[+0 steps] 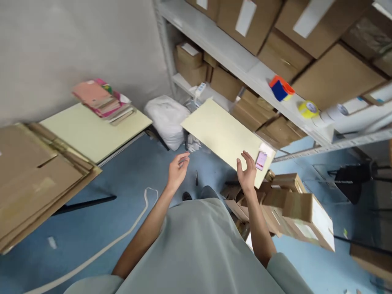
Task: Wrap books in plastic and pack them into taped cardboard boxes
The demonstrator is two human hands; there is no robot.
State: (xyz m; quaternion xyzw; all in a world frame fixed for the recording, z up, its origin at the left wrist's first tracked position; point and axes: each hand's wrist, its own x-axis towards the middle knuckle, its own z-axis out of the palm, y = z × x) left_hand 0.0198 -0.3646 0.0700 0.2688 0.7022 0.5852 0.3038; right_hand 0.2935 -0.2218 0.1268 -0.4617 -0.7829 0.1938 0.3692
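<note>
Both of my hands are raised in front of my body with nothing in them. My left hand (178,169) hangs over the blue floor, its fingers loosely bent and apart from the thumb. Beside the pale yellow tabletop (225,128), my right hand (247,171) is held up with fingers and thumb spread. Just past it, a phone (261,160) with a pinkish screen lies at the table's right end, on or against something white.
Flattened cardboard (39,175) and a pile of folders (98,98) lie on the left table. A white sack (168,120) stands between the tables. Shelves (245,61) carry boxes and tape rolls (308,109). Cartons (297,208) crowd my right; a pale cord (122,237) crosses the floor.
</note>
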